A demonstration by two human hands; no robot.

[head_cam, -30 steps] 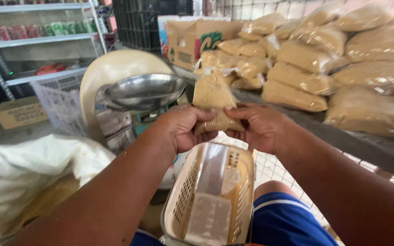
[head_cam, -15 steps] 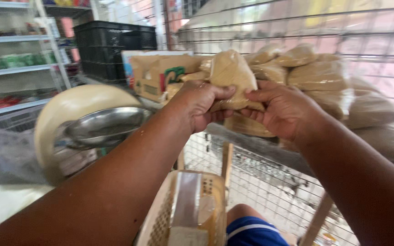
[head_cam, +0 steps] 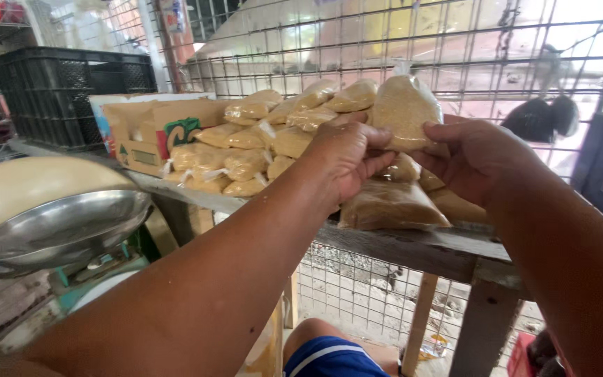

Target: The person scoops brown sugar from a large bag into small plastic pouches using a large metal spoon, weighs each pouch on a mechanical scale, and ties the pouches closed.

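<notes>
both hands, left [head_cam: 347, 164] and right [head_cam: 472, 160], pinched a tan bag [head_cam: 405, 112] upright above the bench [head_cam: 413, 248], fingers closed on its lower edge. stacked bags [head_cam: 259, 150] lay behind, wire mesh [head_cam: 357, 42] beyond; scale pan [head_cam: 61, 227] sat well left.

A black plastic crate [head_cam: 54, 98] stands left of the cardboard box [head_cam: 158, 129]; a metal scale pan [head_cam: 61, 227] sits below the box.

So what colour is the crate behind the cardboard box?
Black, a slatted plastic crate, clearest in the head view, upper left.
</notes>
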